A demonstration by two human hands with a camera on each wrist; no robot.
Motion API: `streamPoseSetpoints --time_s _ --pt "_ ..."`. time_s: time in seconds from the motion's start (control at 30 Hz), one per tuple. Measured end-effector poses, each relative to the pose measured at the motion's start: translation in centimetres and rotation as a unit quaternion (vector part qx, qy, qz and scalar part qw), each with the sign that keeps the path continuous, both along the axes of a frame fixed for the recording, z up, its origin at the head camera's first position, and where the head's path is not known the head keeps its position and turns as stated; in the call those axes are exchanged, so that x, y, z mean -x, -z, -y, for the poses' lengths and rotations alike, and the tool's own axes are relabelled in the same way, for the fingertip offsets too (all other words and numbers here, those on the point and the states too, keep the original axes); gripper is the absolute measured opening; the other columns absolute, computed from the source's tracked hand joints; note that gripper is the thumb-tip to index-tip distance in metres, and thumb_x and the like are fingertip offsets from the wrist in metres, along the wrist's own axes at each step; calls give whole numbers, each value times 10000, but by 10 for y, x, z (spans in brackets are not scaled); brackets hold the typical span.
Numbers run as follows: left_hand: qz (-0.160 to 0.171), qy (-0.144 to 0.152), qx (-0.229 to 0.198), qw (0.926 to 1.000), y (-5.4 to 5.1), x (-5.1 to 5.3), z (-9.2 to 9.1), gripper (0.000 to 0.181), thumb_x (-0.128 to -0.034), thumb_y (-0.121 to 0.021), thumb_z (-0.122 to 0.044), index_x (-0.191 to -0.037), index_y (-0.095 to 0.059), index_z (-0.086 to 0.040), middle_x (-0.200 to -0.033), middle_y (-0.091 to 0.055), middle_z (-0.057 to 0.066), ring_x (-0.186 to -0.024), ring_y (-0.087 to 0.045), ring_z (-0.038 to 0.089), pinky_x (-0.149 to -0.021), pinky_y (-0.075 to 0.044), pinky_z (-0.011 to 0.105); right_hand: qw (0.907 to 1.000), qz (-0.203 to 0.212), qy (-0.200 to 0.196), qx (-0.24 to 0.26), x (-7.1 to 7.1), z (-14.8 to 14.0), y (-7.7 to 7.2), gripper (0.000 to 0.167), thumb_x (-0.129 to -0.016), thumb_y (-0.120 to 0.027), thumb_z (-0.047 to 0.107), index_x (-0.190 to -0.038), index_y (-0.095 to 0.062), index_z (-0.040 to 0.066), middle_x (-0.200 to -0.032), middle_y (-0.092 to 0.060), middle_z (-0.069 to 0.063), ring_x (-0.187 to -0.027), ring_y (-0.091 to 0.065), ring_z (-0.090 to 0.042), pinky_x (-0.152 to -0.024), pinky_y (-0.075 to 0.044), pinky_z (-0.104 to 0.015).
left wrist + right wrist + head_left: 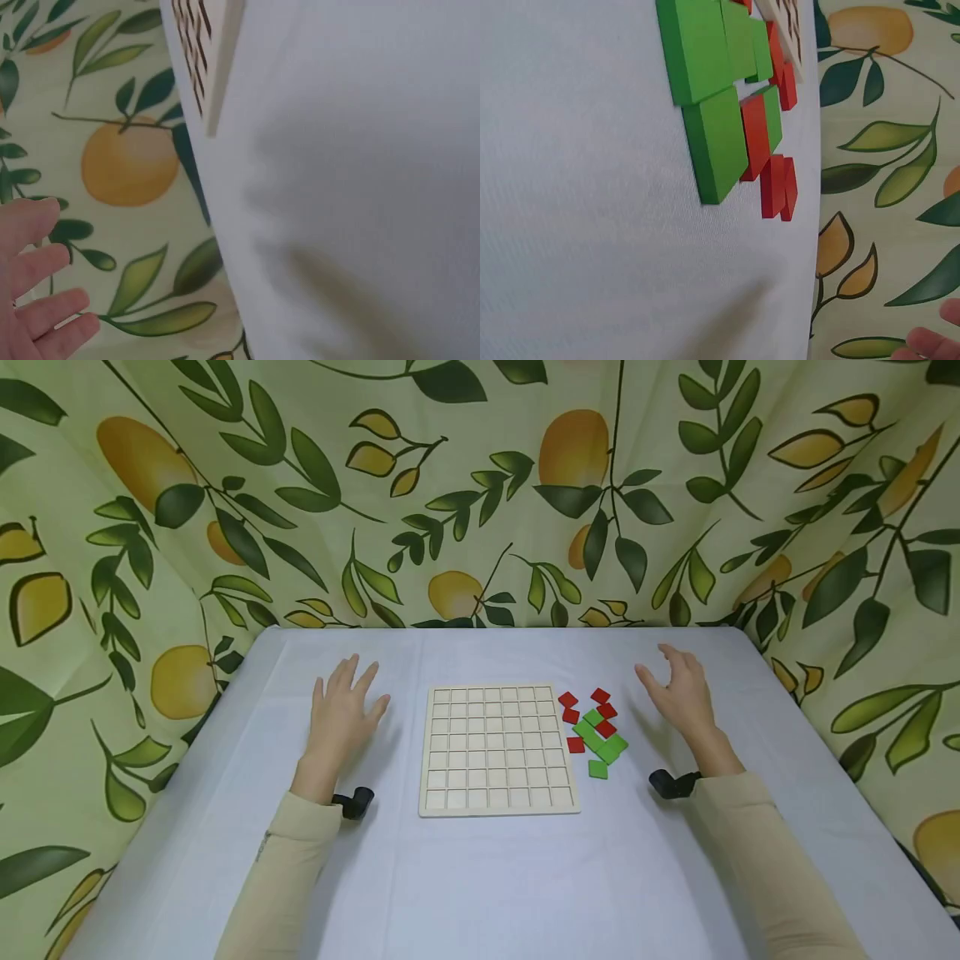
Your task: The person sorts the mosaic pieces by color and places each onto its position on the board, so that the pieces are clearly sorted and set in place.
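Well, from far away I see the left hand (pixel 339 717) and right hand (pixel 684 700) wide and holding nothing, the board (pixel 497 742) flat between them, and red squares (pixel 606 728) and green squares (pixel 612 749) just beside it, maybe so the right hand can reach them easily.

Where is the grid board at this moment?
In the head view, the grid board lies on the table between the left hand and the right hand, left of the coloured tiles.

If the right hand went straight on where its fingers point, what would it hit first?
Probably the patterned cloth beyond the table; no object shows between it and the right hand, though depth is hard to judge.
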State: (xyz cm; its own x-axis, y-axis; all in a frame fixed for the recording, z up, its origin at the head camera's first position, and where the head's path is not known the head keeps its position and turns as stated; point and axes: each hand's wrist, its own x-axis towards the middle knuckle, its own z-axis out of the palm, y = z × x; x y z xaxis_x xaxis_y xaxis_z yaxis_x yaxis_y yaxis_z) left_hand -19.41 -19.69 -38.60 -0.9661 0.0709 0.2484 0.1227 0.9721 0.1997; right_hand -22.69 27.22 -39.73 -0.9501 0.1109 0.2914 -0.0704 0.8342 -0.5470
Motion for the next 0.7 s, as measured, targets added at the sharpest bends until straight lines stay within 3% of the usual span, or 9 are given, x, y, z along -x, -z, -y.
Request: streamPoseSetpoints --time_s 0.2,0.33,0.47,0.7 --pt "-375 641 -170 9971 0 -18 -11 480 -938 -605 -267 -1369 -528 -69 -1468 -472 193 -1346 -466 388 -1120 -345 618 9996 7 -182 234 -7 3 2 487 -969 -548 279 -1287 -526 -89 -1192 -558 -316 -1050 -535 -436 -878 -484 -553" --pt "-455 916 -263 9944 3 -29 -17 443 -930 -624 -239 -1337 -564 -75 -1429 -522 179 -1311 -510 374 -1109 -384 579 9991 42 -198 371 -7 6 5 443 -966 -563 253 -1252 -561 -85 -1098 -599 -292 -961 -568 -394 -758 -487 -352" --pt "-413 1260 -219 9909 6 -40 -23 427 -917 -642 -224 -1314 -587 -75 -1401 -553 170 -1286 -538 360 -1087 -422 545 9964 484 -167 679 -5 10 8 452 -971 -562 286 -1260 -565 -62 -1063 -600 -261 -944 -542 -328 -679 -399 -155" --pt "-286 1994 -40 9795 17 -60 -36 387 -895 -673 -225 -1254 -637 -87 -1353 -593 167 -1247 -578 343 -1048 -474 480 9860 1246 -77 1104 -1 13 15 481 -967 -552 363 -1269 -577 -12 -1091 -587 -208 -921 -523 -220 -669 -402 -130"
